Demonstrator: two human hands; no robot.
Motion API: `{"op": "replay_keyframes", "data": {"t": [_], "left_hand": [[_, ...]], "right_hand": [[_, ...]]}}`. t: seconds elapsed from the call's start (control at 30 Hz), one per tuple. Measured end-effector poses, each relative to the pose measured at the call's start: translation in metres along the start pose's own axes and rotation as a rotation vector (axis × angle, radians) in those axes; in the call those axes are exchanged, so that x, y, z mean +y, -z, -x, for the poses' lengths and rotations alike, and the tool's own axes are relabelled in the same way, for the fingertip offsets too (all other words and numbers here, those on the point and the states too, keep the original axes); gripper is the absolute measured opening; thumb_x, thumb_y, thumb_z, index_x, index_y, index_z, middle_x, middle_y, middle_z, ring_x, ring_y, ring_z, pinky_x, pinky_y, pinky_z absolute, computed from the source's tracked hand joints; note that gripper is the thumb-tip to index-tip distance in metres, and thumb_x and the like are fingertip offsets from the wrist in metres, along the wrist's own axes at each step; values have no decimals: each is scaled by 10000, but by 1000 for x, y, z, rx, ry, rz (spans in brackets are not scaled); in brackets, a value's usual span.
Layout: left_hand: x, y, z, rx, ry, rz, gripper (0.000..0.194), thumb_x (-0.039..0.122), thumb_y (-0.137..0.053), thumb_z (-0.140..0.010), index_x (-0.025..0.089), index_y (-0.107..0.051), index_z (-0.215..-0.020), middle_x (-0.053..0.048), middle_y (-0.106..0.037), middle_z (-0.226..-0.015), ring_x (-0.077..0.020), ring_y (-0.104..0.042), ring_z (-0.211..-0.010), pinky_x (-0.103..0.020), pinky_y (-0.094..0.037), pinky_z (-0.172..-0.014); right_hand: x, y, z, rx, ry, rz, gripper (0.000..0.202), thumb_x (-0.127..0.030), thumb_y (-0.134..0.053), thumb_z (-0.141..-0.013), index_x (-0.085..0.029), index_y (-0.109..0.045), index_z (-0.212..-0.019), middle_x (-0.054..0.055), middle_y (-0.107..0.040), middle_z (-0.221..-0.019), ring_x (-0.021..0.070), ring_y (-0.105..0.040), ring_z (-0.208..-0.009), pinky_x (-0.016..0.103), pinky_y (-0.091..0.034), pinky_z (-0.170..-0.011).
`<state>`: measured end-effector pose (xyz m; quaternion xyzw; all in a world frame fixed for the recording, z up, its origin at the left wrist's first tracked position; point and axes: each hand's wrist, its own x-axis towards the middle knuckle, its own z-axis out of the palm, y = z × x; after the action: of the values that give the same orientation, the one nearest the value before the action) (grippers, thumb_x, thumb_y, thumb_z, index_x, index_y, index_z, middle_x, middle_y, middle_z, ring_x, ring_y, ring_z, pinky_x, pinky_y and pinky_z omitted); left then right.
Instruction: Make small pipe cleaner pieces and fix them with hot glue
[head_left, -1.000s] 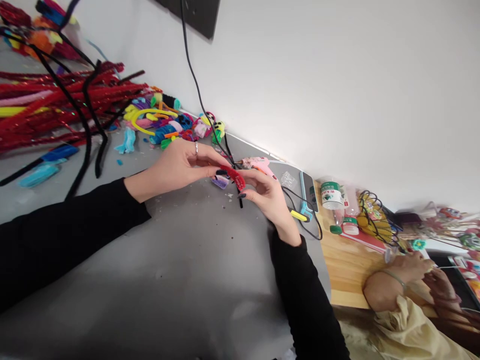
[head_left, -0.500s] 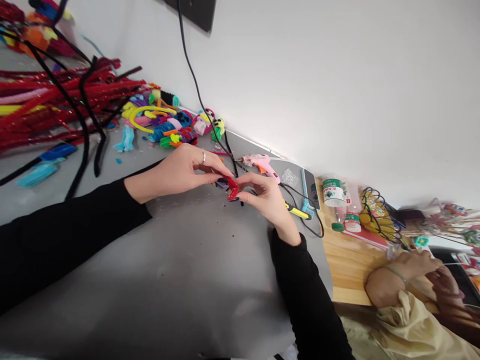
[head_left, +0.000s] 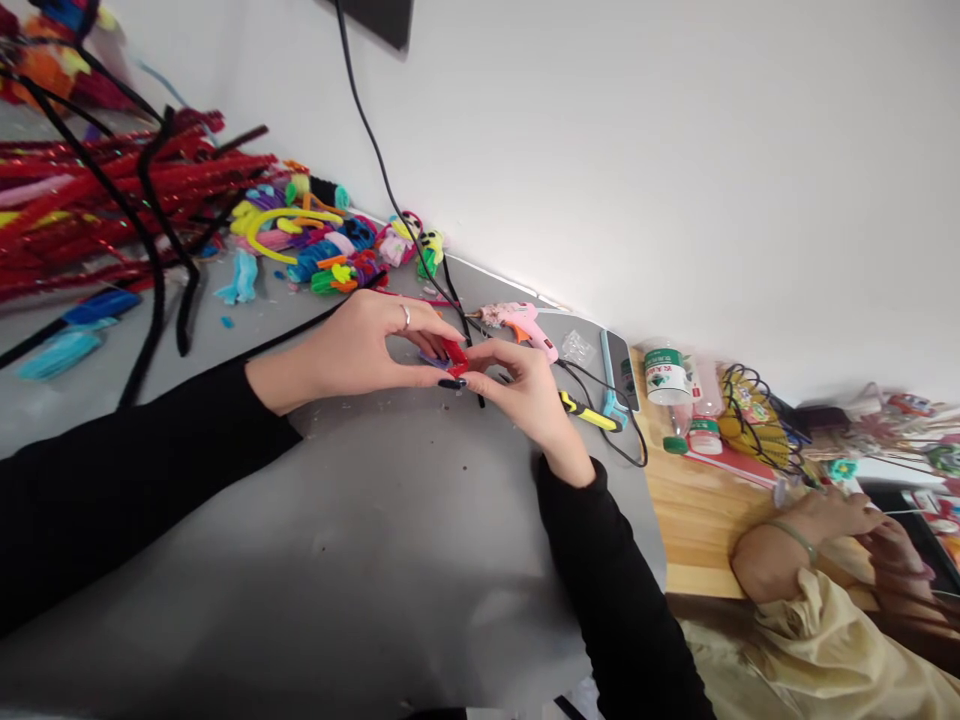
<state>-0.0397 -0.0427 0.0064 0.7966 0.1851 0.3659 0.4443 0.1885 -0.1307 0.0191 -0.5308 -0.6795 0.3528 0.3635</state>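
Between the fingertips of both hands is a small red pipe-cleaner piece (head_left: 455,358), folded or bent; its exact shape is partly hidden by the fingers. My left hand (head_left: 382,340), with a ring on one finger, closes on it from the left, thumb below and fingers above. From the right, my right hand (head_left: 517,385) pinches the same piece between thumb and forefinger. A small purple bit (head_left: 433,360) shows behind the left fingers. Just beyond the hands lies a pink glue gun (head_left: 521,325) on the grey mat (head_left: 405,540).
Red tinsel pipe cleaners (head_left: 90,200) and colourful fuzzy figures (head_left: 322,245) lie at the left and back. A yellow cutter (head_left: 592,412), a phone (head_left: 619,365) and bottles (head_left: 667,385) are on the right. A black cable (head_left: 375,150) hangs along the wall. A co-worker's arm (head_left: 787,550) rests nearby.
The red piece has turned in my fingers and shows less. My left thumb has shifted right and down, close to my right fingertips. The view has moved slightly.
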Motion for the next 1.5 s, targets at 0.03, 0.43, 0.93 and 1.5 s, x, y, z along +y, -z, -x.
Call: {"op": "replay_keyframes", "data": {"t": [0.03,0.43,0.93,1.5], "left_hand": [[0,0,0,4,9,-4,284,375,-826,-803,286,-842,-1072,-52,-825,-1066,-223,-783,-851,-300,-647,-860],[5,-1,-4,58,175,140,265,321,-771,-838,156,-821,-1040,-95,-829,-1055,-249,-777,-955,-325,-664,-843],[-3,-4,-2,104,198,90,160,343,-775,-842,261,-834,-966,-19,-837,-971,-252,-801,-879,-278,-658,-799],[5,-4,-1,94,-8,-177,152,384,-708,-885,330,-843,-930,5,-832,-975,-243,-787,-968,-349,-613,-1010]], "right_hand": [[-1,0,0,-9,-5,-2,275,-459,-776,-908,-205,-771,-1013,45,-804,-958,171,-724,-837,326,-602,-814],[-3,-4,0,15,41,-19,244,-400,-787,-915,-221,-709,-1061,28,-781,-953,172,-729,-866,334,-610,-853],[3,-16,1,181,187,156,183,-324,-723,-980,-210,-687,-1118,63,-772,-1028,189,-738,-922,344,-614,-888],[-2,3,6,110,170,437,253,-426,-674,-1007,-236,-718,-1168,96,-780,-1090,258,-731,-1029,398,-592,-923]]}}
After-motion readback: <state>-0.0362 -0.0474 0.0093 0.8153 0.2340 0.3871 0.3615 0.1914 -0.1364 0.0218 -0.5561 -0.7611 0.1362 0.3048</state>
